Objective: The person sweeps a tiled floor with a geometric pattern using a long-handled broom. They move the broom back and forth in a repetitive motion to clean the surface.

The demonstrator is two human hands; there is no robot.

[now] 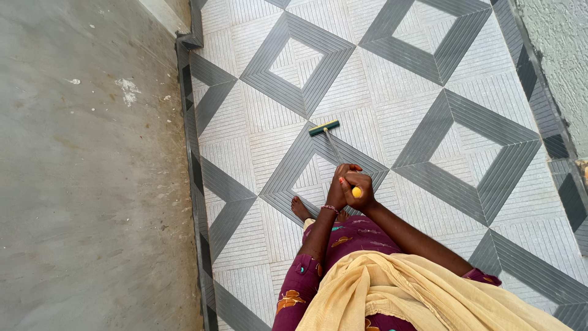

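I look straight down at a long-handled floor brush. Its dark green head (pixel 324 127) rests on the tiled floor ahead of me. The thin metal handle (pixel 334 147) runs back up to my hands and ends in a yellow tip (pixel 356 192). My right hand (pixel 360 189) wraps around the handle's top, just below the yellow tip. My left hand (pixel 336 190) grips the handle beside and slightly under the right one; a bangle circles its wrist. One bare foot (pixel 299 208) shows on the tiles below my hands.
The floor (pixel 392 79) has grey and white diamond-pattern tiles. A dark tile border (pixel 195 178) runs down the left, with a bare concrete surface (pixel 92 184) beyond it. A rough grey wall (pixel 560 55) stands at the right. A cream scarf (pixel 398 294) hangs over my maroon clothing.
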